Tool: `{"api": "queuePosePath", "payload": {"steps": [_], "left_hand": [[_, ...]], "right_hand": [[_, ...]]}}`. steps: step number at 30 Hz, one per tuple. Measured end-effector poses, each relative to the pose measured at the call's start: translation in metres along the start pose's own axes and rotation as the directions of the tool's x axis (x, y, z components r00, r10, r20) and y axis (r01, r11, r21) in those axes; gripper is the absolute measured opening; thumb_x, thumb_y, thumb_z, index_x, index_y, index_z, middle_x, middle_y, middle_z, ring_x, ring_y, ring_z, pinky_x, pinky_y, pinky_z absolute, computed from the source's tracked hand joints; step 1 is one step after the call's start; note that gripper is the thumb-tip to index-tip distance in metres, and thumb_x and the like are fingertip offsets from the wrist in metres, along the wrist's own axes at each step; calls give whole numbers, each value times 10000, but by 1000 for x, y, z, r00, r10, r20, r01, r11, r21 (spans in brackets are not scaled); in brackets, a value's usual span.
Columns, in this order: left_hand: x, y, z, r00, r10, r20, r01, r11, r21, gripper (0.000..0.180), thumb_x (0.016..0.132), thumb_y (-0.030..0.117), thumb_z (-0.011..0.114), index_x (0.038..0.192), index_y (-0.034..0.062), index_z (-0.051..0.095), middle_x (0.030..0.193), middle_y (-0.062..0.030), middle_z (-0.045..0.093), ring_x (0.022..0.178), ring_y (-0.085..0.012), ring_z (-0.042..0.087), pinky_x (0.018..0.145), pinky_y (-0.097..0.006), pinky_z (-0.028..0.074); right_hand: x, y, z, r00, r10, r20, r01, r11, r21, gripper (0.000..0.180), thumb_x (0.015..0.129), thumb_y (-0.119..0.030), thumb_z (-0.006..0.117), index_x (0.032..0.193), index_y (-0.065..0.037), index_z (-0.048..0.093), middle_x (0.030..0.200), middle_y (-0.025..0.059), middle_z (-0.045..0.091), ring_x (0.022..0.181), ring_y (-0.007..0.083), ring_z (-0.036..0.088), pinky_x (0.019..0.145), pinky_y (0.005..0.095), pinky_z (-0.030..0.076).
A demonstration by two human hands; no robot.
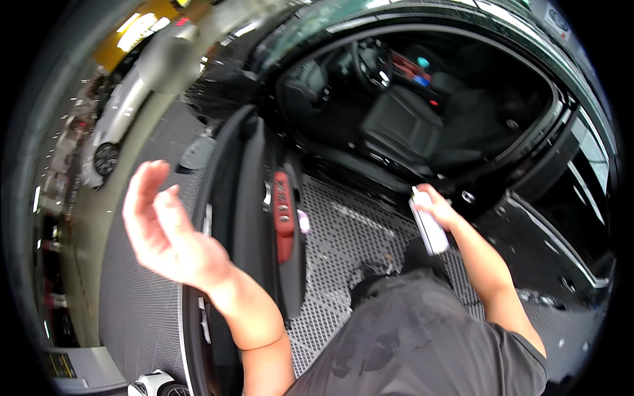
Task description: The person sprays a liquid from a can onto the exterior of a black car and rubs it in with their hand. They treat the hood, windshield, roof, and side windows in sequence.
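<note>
My right hand (437,206) grips a slim white spray can (430,228) near its upper end, beside the sill of a black car. The can leans, its narrow tip pointing up toward the doorway. Raised on the other side is my left hand (175,231), empty, its fingers loosely curled and apart from the thumb. It hovers above the top edge of the open car door (247,178). On that door's inner side is a red armrest panel (284,214) with a row of switches.
Through the doorway show a black leather seat (403,122), a steering wheel (363,63) and a bottle with a teal cap (422,63). Perforated grey floor tiles (337,244) lie between door and sill. A silver car (119,112) stands at the far left.
</note>
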State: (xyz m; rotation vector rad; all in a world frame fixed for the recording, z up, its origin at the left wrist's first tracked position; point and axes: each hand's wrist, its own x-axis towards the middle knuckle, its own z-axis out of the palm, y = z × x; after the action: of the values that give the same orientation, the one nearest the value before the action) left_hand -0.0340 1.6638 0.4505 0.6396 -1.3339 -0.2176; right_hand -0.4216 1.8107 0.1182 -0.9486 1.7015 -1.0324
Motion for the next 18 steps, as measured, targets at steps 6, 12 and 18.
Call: {"api": "queuePosePath", "payload": {"steps": [6, 12, 18], "left_hand": [[20, -25, -66, 991, -94, -90, 100, 993, 63, 461, 1026, 238, 413, 1287, -91, 604, 1235, -207, 672, 1191, -308, 628, 916, -343, 486], [47, -43, -130, 978, -72, -197, 89, 993, 78, 573, 1020, 246, 284, 1366, -159, 495, 1369, -286, 573, 1308, -383, 540, 1042, -404, 440], [67, -50, -152, 962, -109, -249, 202, 901, 384, 571, 1053, 312, 319, 1416, -92, 492, 1429, -208, 566, 1360, -303, 515, 1092, -409, 376]], "right_hand": [[37, -117, -4, 979, -205, 5, 204, 976, 74, 599, 857, -184, 743, 1383, -92, 473, 1217, 86, 579, 1099, 166, 590, 958, 326, 491], [86, -216, -21, 952, -306, 29, 304, 951, 52, 574, 879, -202, 734, 1392, -142, 484, 1217, 75, 600, 1101, 166, 610, 957, 330, 500], [218, -288, 5, 891, -444, 93, 446, 895, 1, 615, 870, -237, 732, 1425, -151, 480, 1230, 81, 608, 1052, 153, 623, 873, 318, 532]]}}
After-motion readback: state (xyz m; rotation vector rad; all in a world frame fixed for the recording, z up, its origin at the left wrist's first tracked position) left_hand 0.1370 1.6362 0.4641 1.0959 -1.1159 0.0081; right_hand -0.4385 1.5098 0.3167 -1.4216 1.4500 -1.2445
